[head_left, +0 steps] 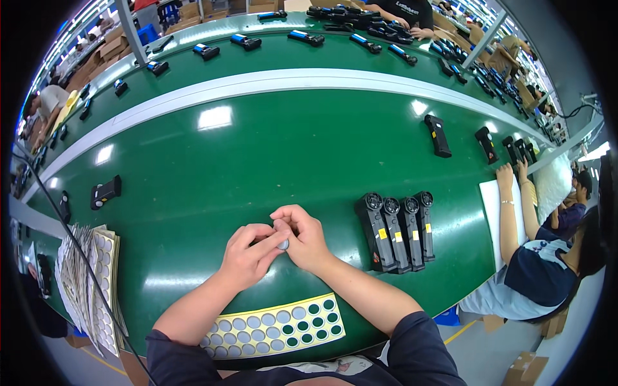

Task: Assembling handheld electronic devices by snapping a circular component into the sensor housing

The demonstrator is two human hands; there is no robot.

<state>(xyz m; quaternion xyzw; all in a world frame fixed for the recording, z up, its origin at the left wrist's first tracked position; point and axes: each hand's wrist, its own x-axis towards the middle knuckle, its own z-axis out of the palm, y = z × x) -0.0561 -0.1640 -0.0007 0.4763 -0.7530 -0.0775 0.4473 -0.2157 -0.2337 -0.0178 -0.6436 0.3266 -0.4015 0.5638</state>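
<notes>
My two hands meet above the green table, in front of my chest. Between their fingertips is a small round grey disc (pixel 283 245), partly hidden. My left hand (pixel 246 252) is closed, pinching the disc with thumb and fingers. Curled against it from the other side, my right hand (pixel 305 239) also has its fingers closed on the disc. Below the hands lies a yellow-edged sticker sheet (pixel 301 320) with rows of grey discs; several holes at its right end show green table. To the right, several black handheld devices (pixel 399 237) with round, fan-like ends lie side by side.
A thick stack of sticker sheets (pixel 84 276) lies at the left, a dark cable (pixel 80 248) crossing it. More black devices (pixel 438 136) lie farther off. A white rail (pixel 277 82) separates the far belt. At right, a co-worker's arms (pixel 508 215) reach over the table.
</notes>
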